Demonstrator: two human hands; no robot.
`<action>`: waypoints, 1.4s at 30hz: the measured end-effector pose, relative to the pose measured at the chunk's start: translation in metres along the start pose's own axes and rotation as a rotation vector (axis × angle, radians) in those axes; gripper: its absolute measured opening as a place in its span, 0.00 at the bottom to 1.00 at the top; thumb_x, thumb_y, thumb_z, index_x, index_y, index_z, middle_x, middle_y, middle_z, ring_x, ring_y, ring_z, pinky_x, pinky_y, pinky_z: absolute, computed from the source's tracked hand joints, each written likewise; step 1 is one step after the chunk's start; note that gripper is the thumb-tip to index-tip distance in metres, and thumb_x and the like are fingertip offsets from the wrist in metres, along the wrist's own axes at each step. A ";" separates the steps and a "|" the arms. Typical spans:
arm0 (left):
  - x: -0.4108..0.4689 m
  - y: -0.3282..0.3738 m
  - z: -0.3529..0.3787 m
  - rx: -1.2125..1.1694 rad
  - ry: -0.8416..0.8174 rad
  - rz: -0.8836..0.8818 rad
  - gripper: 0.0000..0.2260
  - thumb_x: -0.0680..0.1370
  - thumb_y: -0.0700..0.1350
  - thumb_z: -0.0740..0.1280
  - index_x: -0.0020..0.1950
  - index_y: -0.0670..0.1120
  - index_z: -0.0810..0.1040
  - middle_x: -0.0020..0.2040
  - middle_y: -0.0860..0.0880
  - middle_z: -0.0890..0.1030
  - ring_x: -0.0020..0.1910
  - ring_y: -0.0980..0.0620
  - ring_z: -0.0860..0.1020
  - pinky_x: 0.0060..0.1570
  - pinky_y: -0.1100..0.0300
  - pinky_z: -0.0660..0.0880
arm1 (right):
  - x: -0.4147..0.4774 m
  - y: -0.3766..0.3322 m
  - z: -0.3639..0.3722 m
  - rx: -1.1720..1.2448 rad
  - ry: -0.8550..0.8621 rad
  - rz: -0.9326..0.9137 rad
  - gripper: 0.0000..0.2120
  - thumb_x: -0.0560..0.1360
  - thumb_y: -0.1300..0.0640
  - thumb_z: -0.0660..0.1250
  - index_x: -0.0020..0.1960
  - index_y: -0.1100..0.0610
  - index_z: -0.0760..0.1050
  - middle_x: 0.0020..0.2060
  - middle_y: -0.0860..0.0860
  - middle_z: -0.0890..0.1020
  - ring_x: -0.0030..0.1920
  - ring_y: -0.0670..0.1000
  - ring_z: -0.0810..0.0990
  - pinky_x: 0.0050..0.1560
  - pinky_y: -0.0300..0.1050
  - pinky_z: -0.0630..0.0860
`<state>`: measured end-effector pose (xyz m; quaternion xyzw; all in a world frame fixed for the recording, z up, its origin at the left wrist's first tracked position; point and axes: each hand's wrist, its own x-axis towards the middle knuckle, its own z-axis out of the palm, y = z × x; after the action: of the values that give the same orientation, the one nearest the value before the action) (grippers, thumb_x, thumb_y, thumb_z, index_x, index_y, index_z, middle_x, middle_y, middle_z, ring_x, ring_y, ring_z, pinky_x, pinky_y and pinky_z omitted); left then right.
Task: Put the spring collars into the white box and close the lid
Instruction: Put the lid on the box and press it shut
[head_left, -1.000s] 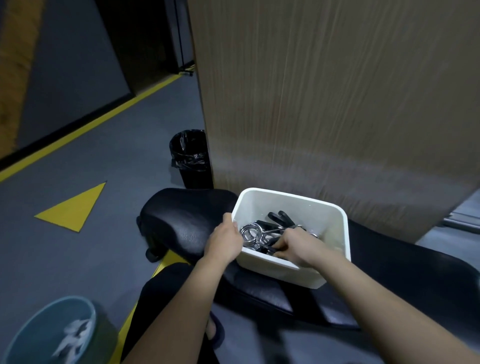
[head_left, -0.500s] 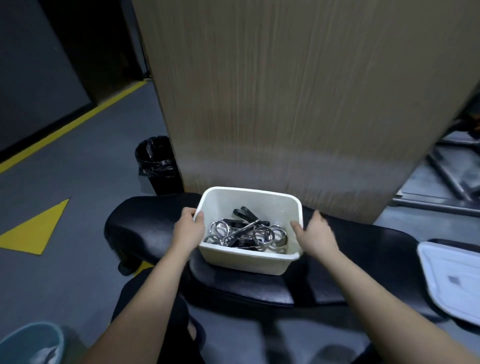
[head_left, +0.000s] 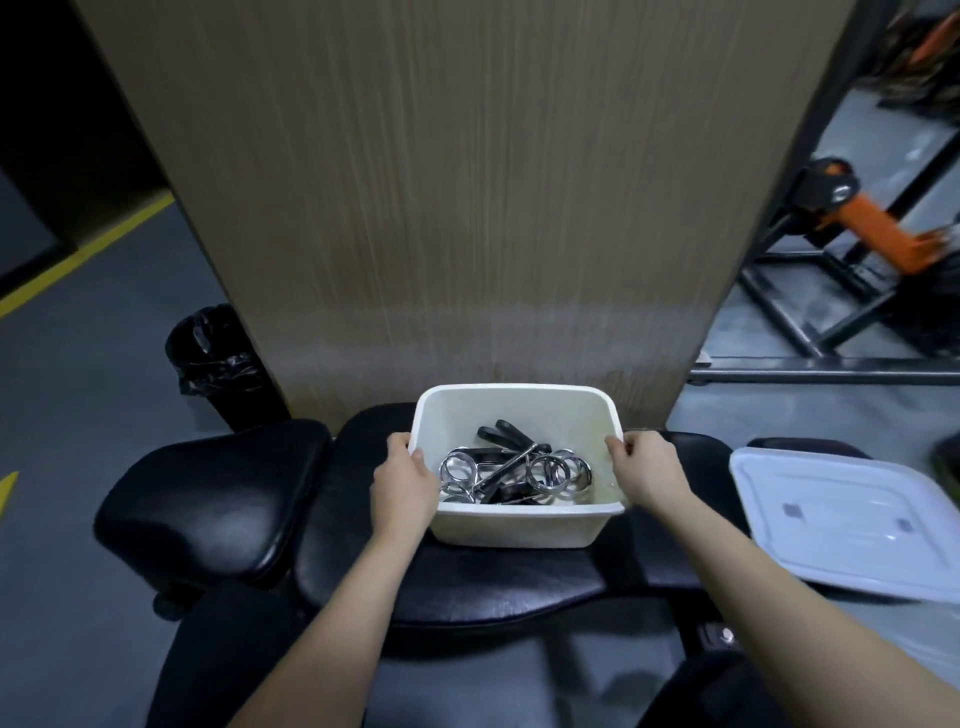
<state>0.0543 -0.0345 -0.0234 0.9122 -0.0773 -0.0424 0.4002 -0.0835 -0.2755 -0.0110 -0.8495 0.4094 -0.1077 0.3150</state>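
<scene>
White box (head_left: 519, 535) sits on the black bench (head_left: 218, 493), spring collars (head_left: 511, 475) piled inside. Left hand (head_left: 405, 486) and right hand (head_left: 647, 475) each have fingers clamped on a side rim. Lid (head_left: 852, 525) lies off to the right.

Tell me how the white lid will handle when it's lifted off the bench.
The white lid looks thin and flat, so probably light and a bit flexible. Its smooth plastic may be slippery. It overhangs the bench edge, so a nudge could tip it off.
</scene>
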 end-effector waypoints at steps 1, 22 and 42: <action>-0.001 0.004 0.003 0.038 0.007 -0.007 0.07 0.82 0.44 0.58 0.59 0.46 0.70 0.52 0.37 0.81 0.51 0.34 0.79 0.46 0.47 0.74 | 0.002 0.005 -0.002 0.018 -0.023 0.000 0.18 0.81 0.52 0.61 0.38 0.61 0.77 0.36 0.58 0.82 0.44 0.62 0.80 0.40 0.47 0.67; -0.079 0.087 0.088 0.622 -0.312 0.677 0.16 0.83 0.58 0.45 0.62 0.59 0.68 0.58 0.51 0.82 0.54 0.44 0.80 0.50 0.50 0.73 | -0.043 0.173 -0.006 -0.569 0.075 0.227 0.16 0.74 0.65 0.60 0.61 0.58 0.68 0.56 0.56 0.75 0.55 0.58 0.75 0.47 0.48 0.69; -0.064 0.078 0.046 -0.121 -0.308 0.395 0.13 0.82 0.53 0.61 0.65 0.55 0.74 0.48 0.56 0.82 0.44 0.61 0.80 0.51 0.56 0.75 | -0.047 0.019 -0.088 0.171 0.625 -0.379 0.11 0.75 0.67 0.65 0.55 0.58 0.77 0.48 0.52 0.83 0.49 0.56 0.79 0.52 0.49 0.72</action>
<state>-0.0235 -0.1085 0.0037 0.8365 -0.3114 -0.1063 0.4381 -0.1639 -0.2878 0.0491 -0.8068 0.3108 -0.4522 0.2190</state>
